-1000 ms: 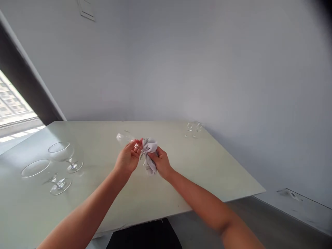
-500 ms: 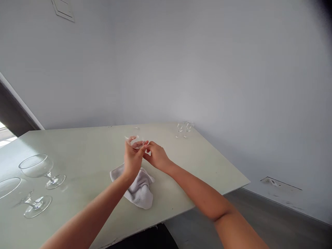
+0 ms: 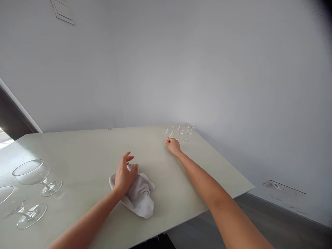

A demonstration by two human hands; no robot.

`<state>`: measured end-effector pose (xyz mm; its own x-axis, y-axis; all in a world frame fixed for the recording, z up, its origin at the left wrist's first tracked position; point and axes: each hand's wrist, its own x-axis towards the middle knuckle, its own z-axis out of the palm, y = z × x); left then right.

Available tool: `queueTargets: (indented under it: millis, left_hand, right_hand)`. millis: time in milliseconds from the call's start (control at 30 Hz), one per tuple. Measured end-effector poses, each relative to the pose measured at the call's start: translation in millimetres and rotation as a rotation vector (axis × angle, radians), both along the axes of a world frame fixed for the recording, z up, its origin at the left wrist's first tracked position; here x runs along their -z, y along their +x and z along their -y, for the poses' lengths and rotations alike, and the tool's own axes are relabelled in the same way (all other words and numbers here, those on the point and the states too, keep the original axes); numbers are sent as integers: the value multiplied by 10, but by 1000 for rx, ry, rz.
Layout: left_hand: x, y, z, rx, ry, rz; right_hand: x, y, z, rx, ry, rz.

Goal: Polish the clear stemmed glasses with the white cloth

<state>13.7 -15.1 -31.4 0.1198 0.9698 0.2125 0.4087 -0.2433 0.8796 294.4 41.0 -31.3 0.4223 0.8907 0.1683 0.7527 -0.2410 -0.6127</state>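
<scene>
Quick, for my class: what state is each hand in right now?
Left hand: open, fingers loosely curled above the cloth, holding nothing.
Right hand: closed, holding a stemmed glass low down.

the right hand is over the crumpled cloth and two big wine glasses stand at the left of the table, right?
Not quite: the head view shows the left hand over the crumpled cloth; the right hand is at the leftmost small wine glass. Two big wine glasses do stand at the left of the table.
</scene>
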Motion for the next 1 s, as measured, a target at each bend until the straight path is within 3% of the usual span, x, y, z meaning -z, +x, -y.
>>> queueTargets:
  millis: [133,367,633,867,1000]
  left_hand:
    - [153,-34,-35,27,6,-50]
    - [183,-46,-83,38,-91,12]
    - [264,-49,-124,32,-85,-4]
    - [271,-24,-57,12,-43,85]
    - [201,-57,-79,-98,40,202]
  right_hand:
    - [104,156,-186,82,-41,13]
    - [208,274,-396,135,-82,31]
    - [259,426,-473,168,-68,65]
    - [257,432,-273,99,9,71]
    - [286,440,-39,117,76,19]
